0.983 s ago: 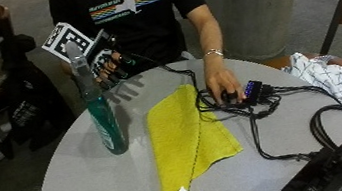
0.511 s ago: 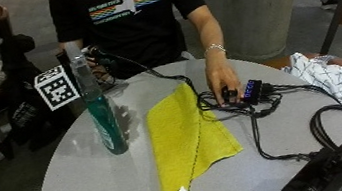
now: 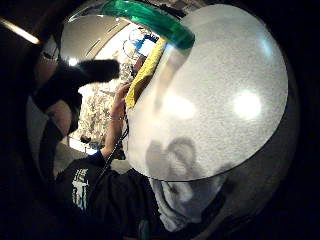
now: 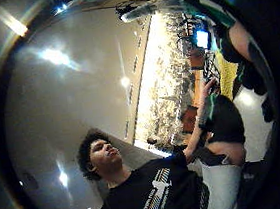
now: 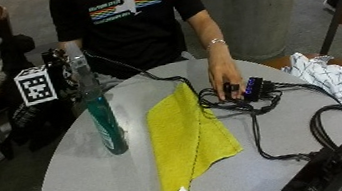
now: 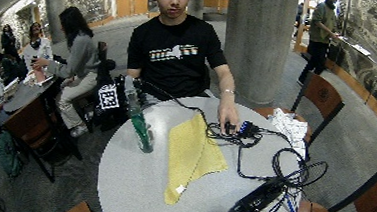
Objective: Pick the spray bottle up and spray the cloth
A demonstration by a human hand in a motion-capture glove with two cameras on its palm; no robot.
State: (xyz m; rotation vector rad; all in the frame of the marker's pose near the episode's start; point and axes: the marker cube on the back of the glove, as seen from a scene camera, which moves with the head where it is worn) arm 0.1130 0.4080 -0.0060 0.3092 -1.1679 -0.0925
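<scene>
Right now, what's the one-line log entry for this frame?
gloved right hand: beside spray head | spray bottle: upright on table | yellow cloth: flat, unsprayed

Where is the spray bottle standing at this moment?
In the outside view, the spray bottle stands upright on the round table, beside the yellow cloth, on the gloved right hand's side.

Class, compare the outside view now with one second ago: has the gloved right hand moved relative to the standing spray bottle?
Yes. The gloved right hand has swung from the bottle's cloth side, round its top, to the far side of the spray bottle, which stands where it stood beside the yellow cloth.
</scene>
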